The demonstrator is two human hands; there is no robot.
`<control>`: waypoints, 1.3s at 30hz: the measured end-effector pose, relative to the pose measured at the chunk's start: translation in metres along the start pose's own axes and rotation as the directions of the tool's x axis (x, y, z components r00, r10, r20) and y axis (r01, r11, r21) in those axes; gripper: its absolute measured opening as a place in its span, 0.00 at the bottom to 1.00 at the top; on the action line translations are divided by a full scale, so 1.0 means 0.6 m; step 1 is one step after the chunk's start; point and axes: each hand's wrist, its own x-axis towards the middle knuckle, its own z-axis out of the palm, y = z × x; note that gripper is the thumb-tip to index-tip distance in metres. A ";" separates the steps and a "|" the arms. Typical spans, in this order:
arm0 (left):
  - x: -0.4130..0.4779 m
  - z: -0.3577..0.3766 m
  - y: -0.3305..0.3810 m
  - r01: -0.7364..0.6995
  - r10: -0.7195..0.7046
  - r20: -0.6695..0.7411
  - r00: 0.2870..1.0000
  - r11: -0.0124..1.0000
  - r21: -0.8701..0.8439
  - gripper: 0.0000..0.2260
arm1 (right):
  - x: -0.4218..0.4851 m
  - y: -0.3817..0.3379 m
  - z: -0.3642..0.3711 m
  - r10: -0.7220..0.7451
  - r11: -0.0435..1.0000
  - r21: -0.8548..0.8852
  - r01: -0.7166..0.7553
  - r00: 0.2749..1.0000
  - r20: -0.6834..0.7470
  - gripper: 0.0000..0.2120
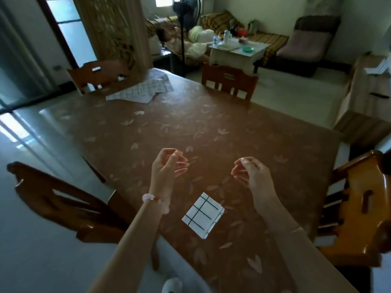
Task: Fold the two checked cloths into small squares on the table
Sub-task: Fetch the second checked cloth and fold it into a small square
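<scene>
from my end, the brown leaf-patterned table filled most of the head view, with wooden chairs drawn up round it: a near-left chair, a right-side chair, a far-left chair and a far-right chair. past the table stood a pole fan, a low coffee table crowded with bottles and a green bowl, a striped sofa with a person lying on it, and a dark armchair.

the folded cloth, a small white square with dark lines, lay flat near the table's near edge, between my two forearms and closer to me than either hand. the left hand, with a bead bracelet at its wrist, hovered above the tabletop beyond the square and to its left, not touching it. the right hand hovered beyond it and to its right, likewise apart from it. both hands had their fingers loosely curled toward the thumbs and gripped nothing.

the loose cloth, finer-checked, lay spread and rumpled at the far-left corner, just in front of the far-left chair and well apart from both hands.
</scene>
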 end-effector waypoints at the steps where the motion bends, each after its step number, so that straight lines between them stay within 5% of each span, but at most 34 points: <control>1: -0.014 -0.004 0.002 -0.005 0.005 -0.031 1.000 1.000 -0.007 0.04 | -0.008 0.000 -0.001 0.001 1.000 -0.006 -0.001 1.000 0.023 0.11; 9: -0.075 -0.036 0.027 -0.022 0.023 -0.018 1.000 0.998 0.053 0.05 | -0.068 -0.005 0.006 0.007 0.999 -0.037 -0.004 0.997 0.081 0.11; 19: -0.129 -0.036 0.046 -0.053 0.035 0.234 0.972 0.996 0.069 0.06 | -0.168 -0.006 -0.028 -0.069 0.998 -0.022 0.067 0.992 -0.109 0.13; 25: -0.175 0.049 0.044 -0.083 0.039 0.503 0.863 0.994 0.065 0.06 | -0.251 0.006 -0.120 -0.073 0.996 0.031 0.089 0.933 -0.354 0.13; 32: -0.276 0.184 0.032 0.026 -0.025 0.690 0.724 1.000 0.009 0.09 | -0.365 0.007 -0.250 -0.073 0.987 0.069 0.147 0.781 -0.621 0.13; 39: -0.373 0.316 0.018 0.043 -0.054 0.815 0.577 0.998 0.036 0.10 | -0.439 0.000 -0.381 -0.058 0.978 0.093 0.187 0.673 -0.738 0.12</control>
